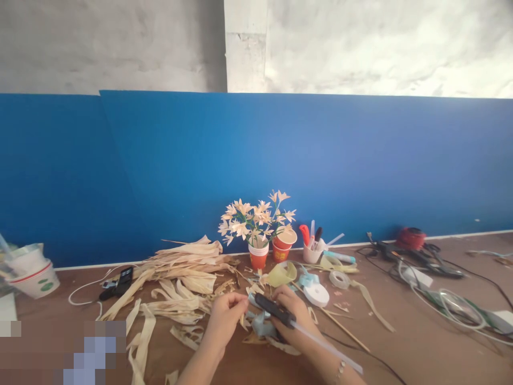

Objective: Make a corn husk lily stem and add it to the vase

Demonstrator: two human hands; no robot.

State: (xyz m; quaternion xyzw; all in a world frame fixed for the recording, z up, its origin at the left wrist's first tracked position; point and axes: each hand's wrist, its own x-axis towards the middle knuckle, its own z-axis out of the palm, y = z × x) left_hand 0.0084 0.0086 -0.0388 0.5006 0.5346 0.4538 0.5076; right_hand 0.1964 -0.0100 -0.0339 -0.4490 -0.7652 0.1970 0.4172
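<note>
My right hand (294, 313) is wrapped round a black glue gun (276, 310), with a clear glue stick (328, 348) sticking out of its rear end. Just left of the gun's nozzle is my left hand (230, 315), thumb and forefinger pinched together; whatever small piece lies between them is too small to make out. Light blue scraps (262, 324) lie beneath the gun. Beyond both hands, pale husk flowers (256, 219) on green stems stand in a red paper cup (258, 258).
Dried husks (188, 267) are heaped at the left. A white tape roll (316, 294), a cup of pens (311, 251) and a thin stick (347, 331) lie to the right. Farther right are tangled cables (460, 310). A paper bowl (38, 280) stands far left; a blue partition (320, 160) runs behind.
</note>
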